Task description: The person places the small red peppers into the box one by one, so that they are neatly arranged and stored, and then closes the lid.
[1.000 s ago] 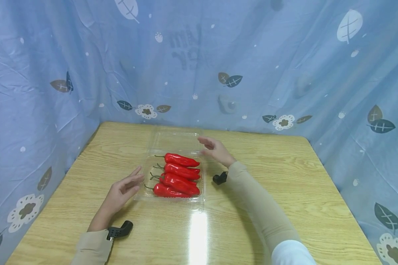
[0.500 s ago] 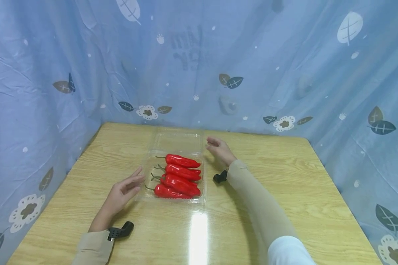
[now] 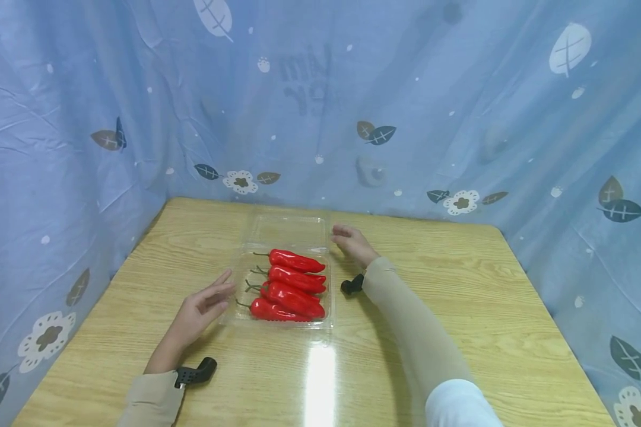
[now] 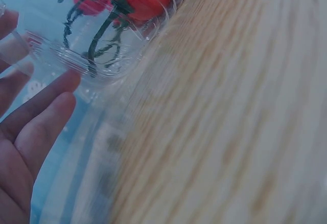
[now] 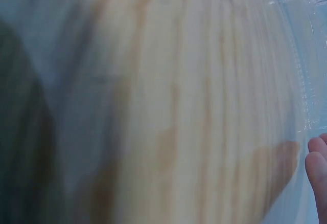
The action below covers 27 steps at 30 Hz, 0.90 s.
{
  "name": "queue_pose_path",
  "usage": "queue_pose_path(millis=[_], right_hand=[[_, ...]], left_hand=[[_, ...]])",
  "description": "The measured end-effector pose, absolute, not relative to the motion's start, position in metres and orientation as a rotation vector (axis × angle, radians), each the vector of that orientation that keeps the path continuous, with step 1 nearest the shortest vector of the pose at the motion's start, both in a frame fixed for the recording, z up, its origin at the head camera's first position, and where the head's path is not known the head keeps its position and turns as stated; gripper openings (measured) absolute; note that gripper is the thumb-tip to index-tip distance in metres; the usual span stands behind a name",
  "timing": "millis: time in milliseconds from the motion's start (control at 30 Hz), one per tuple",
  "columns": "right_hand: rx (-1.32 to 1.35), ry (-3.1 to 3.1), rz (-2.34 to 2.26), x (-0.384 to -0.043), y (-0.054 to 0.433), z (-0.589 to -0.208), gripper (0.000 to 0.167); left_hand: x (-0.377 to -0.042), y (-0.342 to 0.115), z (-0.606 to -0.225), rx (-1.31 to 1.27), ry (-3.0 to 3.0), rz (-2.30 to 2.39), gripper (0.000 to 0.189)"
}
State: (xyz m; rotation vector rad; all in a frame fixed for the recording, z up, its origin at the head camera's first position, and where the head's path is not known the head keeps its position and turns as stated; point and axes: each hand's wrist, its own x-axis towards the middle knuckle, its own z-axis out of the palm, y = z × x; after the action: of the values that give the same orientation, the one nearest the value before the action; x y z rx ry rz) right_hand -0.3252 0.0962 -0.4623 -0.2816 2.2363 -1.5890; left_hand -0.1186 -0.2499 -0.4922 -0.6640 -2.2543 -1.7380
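A clear plastic clamshell box [image 3: 285, 324] lies opened out on the table, its lid [image 3: 289, 230] folded back away from me. Several red peppers [image 3: 295, 299] with green stems lie side by side in the base. At the box's left edge is my left hand [image 3: 200, 307], fingers loosely extended; in the left wrist view fingertips [image 4: 69, 83] are up against the clear wall. My right hand [image 3: 354, 244] is beside the lid's right edge, fingers slightly bent, nothing in it. Only its fingertips [image 5: 318, 165] show in the right wrist view; contact with the lid cannot be made out.
The wooden table [image 3: 438, 308] extends right of the box and in front of it. A blue patterned curtain [image 3: 320, 118] encloses the back and both sides. Black wrist mounts [image 3: 196, 372] sit on both forearms.
My right hand has shifted a little to the right, from over the lid's edge to beside it. My left hand stays at the box's left side. The peppers have not moved.
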Motion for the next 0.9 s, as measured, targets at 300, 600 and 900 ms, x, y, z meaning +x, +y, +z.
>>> queue_pose_path(millis=[300,600,900], right_hand=[[-0.323,2.236,-1.498,-0.325,0.094,-0.458,0.052],[-0.399,2.256,-1.570,-0.319,0.097,-0.453,0.052],[-0.385,2.298,-1.678,-0.320,0.096,-0.446,0.051]], left_hand=[[-0.118,-0.249,-0.493,-0.678,-2.241,-1.716,0.031],[-0.118,-0.248,-0.492,-0.695,-2.242,-1.723,0.031],[-0.118,-0.248,-0.491,-0.702,-2.250,-1.708,0.031]])
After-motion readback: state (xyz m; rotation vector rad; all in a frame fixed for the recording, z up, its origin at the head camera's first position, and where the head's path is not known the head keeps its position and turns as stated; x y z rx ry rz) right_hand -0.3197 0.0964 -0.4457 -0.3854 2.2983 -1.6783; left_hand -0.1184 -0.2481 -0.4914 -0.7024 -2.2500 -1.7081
